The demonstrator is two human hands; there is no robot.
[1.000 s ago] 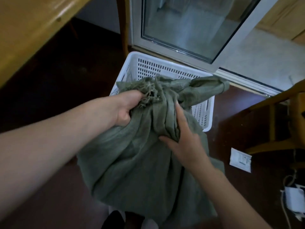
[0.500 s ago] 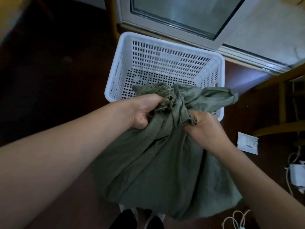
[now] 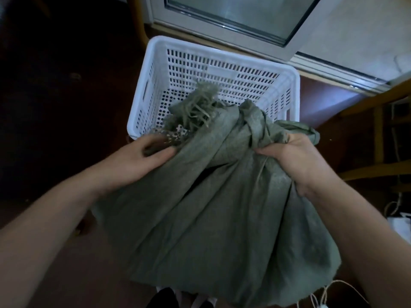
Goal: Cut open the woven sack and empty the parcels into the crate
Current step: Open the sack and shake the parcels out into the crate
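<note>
A grey-green woven sack (image 3: 218, 214) hangs in front of me, bulging below and knotted at its top. Its frayed mouth (image 3: 198, 107) sticks up over the near rim of a white slotted plastic crate (image 3: 155, 70) on the floor. My left hand (image 3: 144, 154) pinches the sack fabric just under the frayed end. My right hand (image 3: 295, 156) grips the twisted knot at the right. No parcels show; the sack hides its contents. The crate's visible bottom is bare.
A glass door in a pale frame (image 3: 222, 25) stands open behind the crate. Wooden chair legs (image 3: 378, 138) are at the right. White cords (image 3: 329, 292) lie on the dark red floor at bottom right. My dark shoes (image 3: 164, 298) show below the sack.
My hands have spread apart along the sack's top, the left sliding left and down. The frayed mouth now stands free above the crate rim. The view has tilted further down.
</note>
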